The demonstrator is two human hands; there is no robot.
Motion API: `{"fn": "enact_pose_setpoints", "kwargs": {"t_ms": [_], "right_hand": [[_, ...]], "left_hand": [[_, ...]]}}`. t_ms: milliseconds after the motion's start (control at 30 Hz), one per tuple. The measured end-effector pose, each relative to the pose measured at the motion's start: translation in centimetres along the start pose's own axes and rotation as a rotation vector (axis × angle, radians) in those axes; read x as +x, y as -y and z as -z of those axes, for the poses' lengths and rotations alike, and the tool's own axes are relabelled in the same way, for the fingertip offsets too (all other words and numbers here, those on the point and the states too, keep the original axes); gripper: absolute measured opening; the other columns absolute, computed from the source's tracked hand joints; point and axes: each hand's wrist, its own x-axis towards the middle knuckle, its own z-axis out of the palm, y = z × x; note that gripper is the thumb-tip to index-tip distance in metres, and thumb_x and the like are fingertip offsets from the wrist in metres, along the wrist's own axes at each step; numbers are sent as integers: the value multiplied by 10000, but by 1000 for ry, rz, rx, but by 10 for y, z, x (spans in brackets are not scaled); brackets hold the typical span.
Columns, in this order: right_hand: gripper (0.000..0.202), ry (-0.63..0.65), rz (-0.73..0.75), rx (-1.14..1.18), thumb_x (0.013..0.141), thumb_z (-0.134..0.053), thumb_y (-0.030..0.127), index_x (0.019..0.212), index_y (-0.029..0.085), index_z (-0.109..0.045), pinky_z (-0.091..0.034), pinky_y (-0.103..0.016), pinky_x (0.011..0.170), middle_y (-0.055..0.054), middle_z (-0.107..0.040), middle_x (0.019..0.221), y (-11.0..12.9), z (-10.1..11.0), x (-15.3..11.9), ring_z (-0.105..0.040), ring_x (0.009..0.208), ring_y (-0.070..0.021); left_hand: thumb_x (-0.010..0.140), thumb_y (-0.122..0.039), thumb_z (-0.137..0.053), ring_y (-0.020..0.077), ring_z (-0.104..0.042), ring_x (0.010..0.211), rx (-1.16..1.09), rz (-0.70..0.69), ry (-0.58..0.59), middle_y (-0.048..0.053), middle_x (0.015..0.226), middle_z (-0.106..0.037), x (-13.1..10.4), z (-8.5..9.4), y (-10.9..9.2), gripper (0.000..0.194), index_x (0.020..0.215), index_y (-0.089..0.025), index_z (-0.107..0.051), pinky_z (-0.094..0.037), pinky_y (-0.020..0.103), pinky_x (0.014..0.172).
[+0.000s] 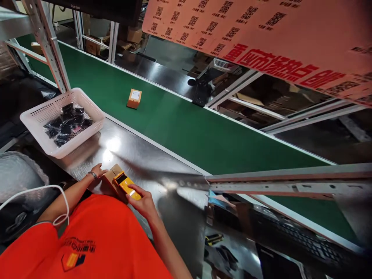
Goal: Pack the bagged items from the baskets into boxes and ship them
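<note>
My left hand (97, 170), with a metal bracelet at the wrist, grips the far left edge of a brown cardboard box (109, 179) lying on the metal worktop close to my body. A yellow boxy handheld device (128, 184) with a dark end is in my right hand (144, 200). My right thumb and fingers wrap round its near end. The device is held over the right side of the box and hides part of it. From this angle I cannot tell whether the device touches the cardboard.
A white plastic basket (62, 148) with several black items in clear bags stands at left. Beyond the worktop (177, 211) runs a green conveyor belt (186, 130) carrying a small labelled carton (134, 99). Overhead hangs a QR-code board (261, 42); a metal rail (279, 182) and keyboard (299, 236) are right.
</note>
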Motion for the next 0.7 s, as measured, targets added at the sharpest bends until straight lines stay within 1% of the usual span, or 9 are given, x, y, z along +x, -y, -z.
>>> {"fn": "enact_pose_setpoints", "kwargs": {"t_ms": [100,167,267,333,400,467,600,633,700], "right_hand": [[529,7,-7,16,751,-851,499,1177,186,-848,-659,-426,908,-137,-834,1176,1,1,0,-804,1030,-319],[535,4,-13,5,737,-851,485,1173,177,-853,-658,-412,883,-137,-834,1168,6,-1,2,-800,1018,-316],[548,1,-35,12,734,-841,478,1184,166,-857,-653,-395,865,-127,-836,1147,19,-4,4,-794,999,-306],[554,22,-77,33,747,-832,477,1212,178,-855,-649,-380,853,-106,-840,1139,28,1,-1,-794,967,-290],[552,34,-129,20,741,-833,475,1219,200,-859,-642,-365,828,-84,-845,1129,32,18,-17,-791,924,-279],[530,29,-192,-60,717,-838,458,1183,208,-876,-627,-352,790,-77,-851,1097,29,46,-44,-786,889,-283],[419,-14,-306,-242,640,-860,366,1020,198,-911,-551,-306,652,-67,-833,854,5,100,-95,-753,726,-269],[393,-34,-314,-246,623,-865,345,985,199,-911,-528,-294,628,-50,-810,778,0,104,-98,-730,673,-246],[366,-30,-329,-207,611,-860,318,954,198,-903,-496,-272,609,-5,-748,656,-8,95,-85,-665,579,-190]], "left_hand": [[1073,-502,-434,310,-720,1219,63,-45,-1,183,1177,-807,-1,16,-9,526,1181,-135,-795,-532,366,1034],[1116,-530,-300,295,-738,1173,90,-97,61,178,1147,-817,-6,16,-19,644,1104,-141,-813,-536,344,1001],[1113,-602,-319,297,-760,1056,154,-149,162,165,1003,-822,-14,7,-34,682,971,-158,-817,-535,327,921],[1112,-608,-339,316,-757,1055,213,-153,178,190,978,-809,-19,2,-40,682,918,-148,-802,-519,333,911],[1117,-601,-346,333,-750,1081,269,-150,173,222,1009,-794,-20,2,-42,684,912,-123,-790,-503,337,914],[1119,-607,-348,342,-744,1084,309,-149,169,240,1033,-782,-19,5,-42,692,924,-104,-781,-494,341,907],[1130,-619,-319,317,-726,1040,322,-154,165,217,965,-767,-16,7,-42,715,885,-111,-758,-488,322,878],[1133,-619,-315,306,-720,1021,319,-155,164,203,930,-759,-16,7,-42,716,862,-117,-748,-483,313,867],[1141,-605,-309,286,-705,993,308,-166,161,178,882,-744,-16,6,-43,706,830,-129,-727,-470,300,852]]}}
